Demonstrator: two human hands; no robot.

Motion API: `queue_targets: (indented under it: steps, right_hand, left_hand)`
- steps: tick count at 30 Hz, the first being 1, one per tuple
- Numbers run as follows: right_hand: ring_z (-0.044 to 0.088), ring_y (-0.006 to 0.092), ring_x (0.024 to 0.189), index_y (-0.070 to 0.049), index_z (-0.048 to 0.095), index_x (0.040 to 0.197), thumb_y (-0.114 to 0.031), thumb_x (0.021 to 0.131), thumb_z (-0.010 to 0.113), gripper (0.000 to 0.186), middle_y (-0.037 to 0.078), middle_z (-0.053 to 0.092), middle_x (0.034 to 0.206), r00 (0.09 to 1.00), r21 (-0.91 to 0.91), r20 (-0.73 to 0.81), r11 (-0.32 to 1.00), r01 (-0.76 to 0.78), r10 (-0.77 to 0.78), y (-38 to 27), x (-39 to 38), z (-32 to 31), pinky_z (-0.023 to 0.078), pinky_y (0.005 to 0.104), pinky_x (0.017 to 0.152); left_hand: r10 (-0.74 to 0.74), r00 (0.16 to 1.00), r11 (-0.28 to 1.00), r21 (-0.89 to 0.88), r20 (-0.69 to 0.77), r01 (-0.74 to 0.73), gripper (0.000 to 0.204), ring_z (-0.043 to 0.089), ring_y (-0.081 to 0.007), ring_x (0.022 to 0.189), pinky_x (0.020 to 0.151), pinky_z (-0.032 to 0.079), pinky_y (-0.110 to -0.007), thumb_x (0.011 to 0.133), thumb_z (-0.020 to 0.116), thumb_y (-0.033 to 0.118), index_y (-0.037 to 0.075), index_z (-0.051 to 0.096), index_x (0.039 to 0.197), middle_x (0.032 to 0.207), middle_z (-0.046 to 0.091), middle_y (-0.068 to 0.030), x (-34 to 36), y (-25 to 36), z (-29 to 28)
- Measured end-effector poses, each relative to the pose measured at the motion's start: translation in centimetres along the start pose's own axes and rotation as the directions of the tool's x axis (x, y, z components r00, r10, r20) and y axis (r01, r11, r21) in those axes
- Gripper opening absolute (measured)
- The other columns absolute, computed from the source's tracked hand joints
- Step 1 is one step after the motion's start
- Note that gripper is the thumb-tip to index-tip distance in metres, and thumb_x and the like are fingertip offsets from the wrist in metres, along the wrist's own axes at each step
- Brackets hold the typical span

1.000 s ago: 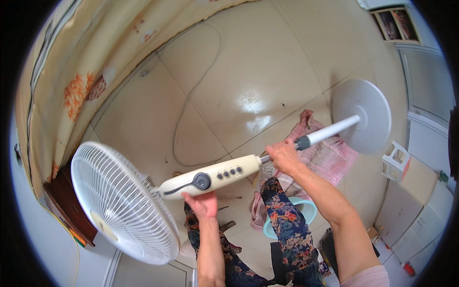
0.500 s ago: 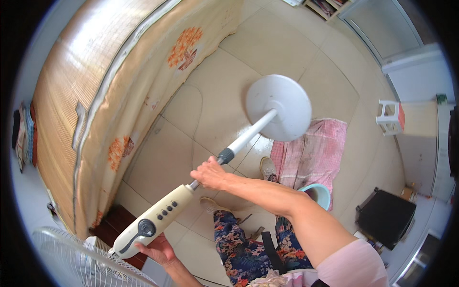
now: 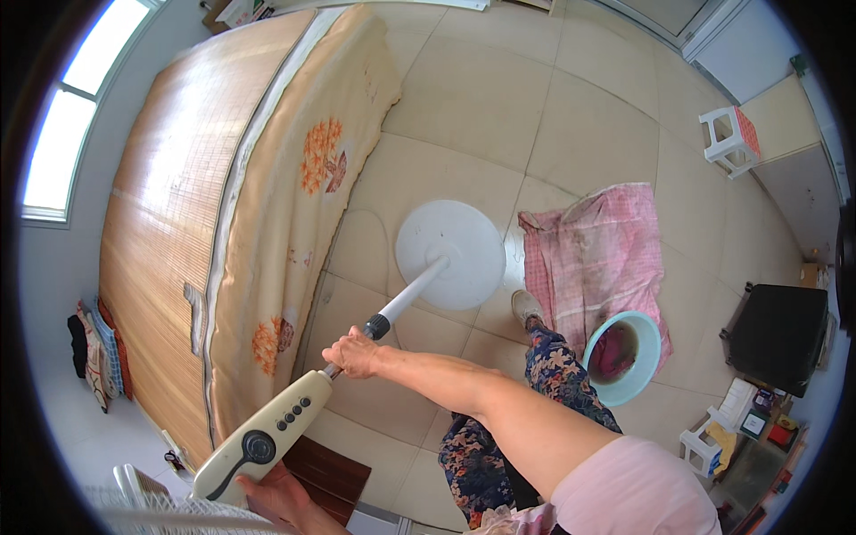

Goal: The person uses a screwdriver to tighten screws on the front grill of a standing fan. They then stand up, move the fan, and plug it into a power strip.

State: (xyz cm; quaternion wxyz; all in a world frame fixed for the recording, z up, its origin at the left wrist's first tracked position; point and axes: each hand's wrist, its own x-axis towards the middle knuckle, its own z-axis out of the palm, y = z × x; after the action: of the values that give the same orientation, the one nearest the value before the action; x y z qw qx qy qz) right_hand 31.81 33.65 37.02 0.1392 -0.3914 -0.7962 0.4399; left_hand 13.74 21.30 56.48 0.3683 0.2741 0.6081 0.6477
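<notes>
A pedestal fan slants across my view, from its round white base (image 3: 464, 234) up to its wire-caged head (image 3: 156, 515) at the lower left, partly cut off by the picture edge. My right hand (image 3: 354, 352) wraps around the thin metal pole just below the cream control housing (image 3: 267, 432), which has a dark dial and several buttons. Above the white lower tube (image 3: 417, 287) sits a dark grey collar (image 3: 376, 326). My left hand (image 3: 281, 493) grips the side of the housing near the cage; some of its fingers are hidden behind it.
A bed (image 3: 169, 223) with a woven mat and floral skirt stands left. Right of the base lie a pink checked cloth (image 3: 593, 259) and a pale blue basin (image 3: 655, 343) holding dark water and cloth. Farther right are a white stool (image 3: 733, 147) and a black box-shaped object (image 3: 776, 339).
The fan's base has shifted left, from over the pink cloth's corner to tiles nearer the bed. Both hands keep their hold. My view has turned, so more of the basin shows.
</notes>
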Motion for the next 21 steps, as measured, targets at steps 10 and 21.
queue_targets:
  steps: [10,21]
  right_hand:
    - [0.055,0.0266,0.091,-0.011,0.056,0.086,-0.010,0.067,0.059,0.019,0.009,0.056,0.089,0.897,-0.163,-0.405,0.951,-0.263,0.179,-1.5,-2.0,-5.1,0.043,0.0438,0.073]
    - [0.052,0.0249,0.105,-0.005,0.038,0.128,-0.017,0.081,0.056,0.052,0.013,0.047,0.122,0.885,0.457,-0.400,0.889,-0.031,0.237,-4.1,-7.7,-14.0,0.042,0.0346,0.086]
  left_hand:
    - [0.031,0.994,1.000,0.004,-0.104,-0.031,0.051,0.047,-0.0213,0.110,0.090,0.038,-0.039,0.083,0.056,0.032,0.007,0.039,0.124,0.116,0.051,-0.0097,1.2,-1.2,9.2]
    - [0.025,0.999,0.968,-0.250,-0.034,-0.032,0.052,0.047,-0.0240,0.109,0.090,0.038,-0.040,0.080,0.060,0.031,0.008,0.040,0.122,0.115,0.050,-0.0109,-1.8,-0.3,16.6]
